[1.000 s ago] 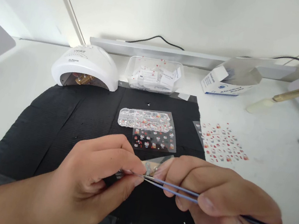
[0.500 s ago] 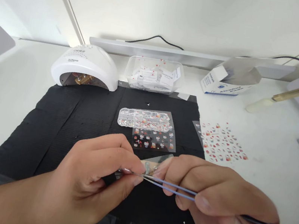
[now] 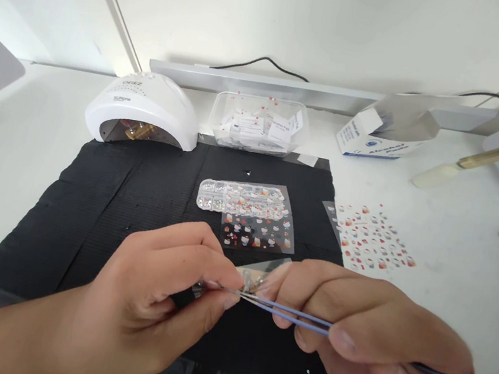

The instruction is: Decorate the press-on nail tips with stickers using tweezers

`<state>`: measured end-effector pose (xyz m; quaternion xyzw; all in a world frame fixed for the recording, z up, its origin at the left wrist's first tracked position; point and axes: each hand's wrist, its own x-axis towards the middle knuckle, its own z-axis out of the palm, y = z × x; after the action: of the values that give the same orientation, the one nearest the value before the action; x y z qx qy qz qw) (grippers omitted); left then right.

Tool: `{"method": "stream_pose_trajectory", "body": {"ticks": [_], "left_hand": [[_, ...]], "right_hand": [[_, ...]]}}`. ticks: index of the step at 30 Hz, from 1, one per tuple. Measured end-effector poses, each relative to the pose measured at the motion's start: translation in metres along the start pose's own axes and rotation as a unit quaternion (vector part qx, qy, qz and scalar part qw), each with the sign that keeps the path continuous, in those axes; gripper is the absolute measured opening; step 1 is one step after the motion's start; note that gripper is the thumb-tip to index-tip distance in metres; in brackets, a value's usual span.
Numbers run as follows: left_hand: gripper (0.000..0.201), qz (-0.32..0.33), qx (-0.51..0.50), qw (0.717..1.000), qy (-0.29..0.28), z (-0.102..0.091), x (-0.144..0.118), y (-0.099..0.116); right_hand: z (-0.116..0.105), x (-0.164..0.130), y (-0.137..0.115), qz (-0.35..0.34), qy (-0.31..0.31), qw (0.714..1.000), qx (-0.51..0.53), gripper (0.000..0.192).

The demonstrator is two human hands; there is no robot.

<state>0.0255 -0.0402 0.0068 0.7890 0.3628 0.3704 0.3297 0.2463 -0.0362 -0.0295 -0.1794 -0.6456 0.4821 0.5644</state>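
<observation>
Slim blue metal tweezers [image 3: 299,317] are pinched in the right hand [image 3: 366,345]; a small clear sticker piece [image 3: 258,277] (near the black mat [image 3: 100,201]) is grasped in the left hand [image 3: 150,304].

Bright, even daylight washes out the white bench [image 3: 456,258]; edges bow with wide-angle distortion, and near corners blur.

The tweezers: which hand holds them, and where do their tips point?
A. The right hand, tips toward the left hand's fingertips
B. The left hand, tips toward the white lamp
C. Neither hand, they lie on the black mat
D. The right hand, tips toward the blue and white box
A. The right hand pinches the blue tweezers, and their tips meet the small piece pinched in the left hand over the black mat.
</observation>
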Motion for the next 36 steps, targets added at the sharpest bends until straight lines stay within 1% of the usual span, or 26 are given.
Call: {"method": "stream_pose_trajectory", "body": {"ticks": [10,17,22,27,31,36], "left_hand": [[0.017,0.000,0.004,1.000,0.004,-0.0009,-0.0003,0.0011],[0.017,0.004,0.000,1.000,0.000,-0.0001,-0.0010,-0.0014],[0.020,0.001,-0.006,1.000,0.001,0.0009,-0.0009,-0.0014],[0.018,-0.010,-0.005,1.000,0.005,0.0019,-0.0006,0.0010],[0.017,-0.009,-0.003,1.000,0.003,0.0010,0.0010,0.0027],[0.017,-0.005,-0.006,1.000,-0.002,0.0002,0.0008,0.0030]], "right_hand": [[-0.0028,-0.0016,0.0001,-0.002,-0.019,1.000,-0.002,0.025],[0.0008,-0.0012,-0.0013,0.012,0.005,1.000,0.018,0.022],[0.0030,-0.0012,-0.0022,0.012,0.028,1.000,0.010,0.021],[0.0012,-0.0015,0.0000,0.002,0.003,1.000,0.003,0.023],[0.0007,-0.0019,-0.0007,0.006,0.009,1.000,0.001,0.023],[-0.0018,-0.0018,-0.0003,0.001,-0.009,1.000,0.002,0.024]]}}
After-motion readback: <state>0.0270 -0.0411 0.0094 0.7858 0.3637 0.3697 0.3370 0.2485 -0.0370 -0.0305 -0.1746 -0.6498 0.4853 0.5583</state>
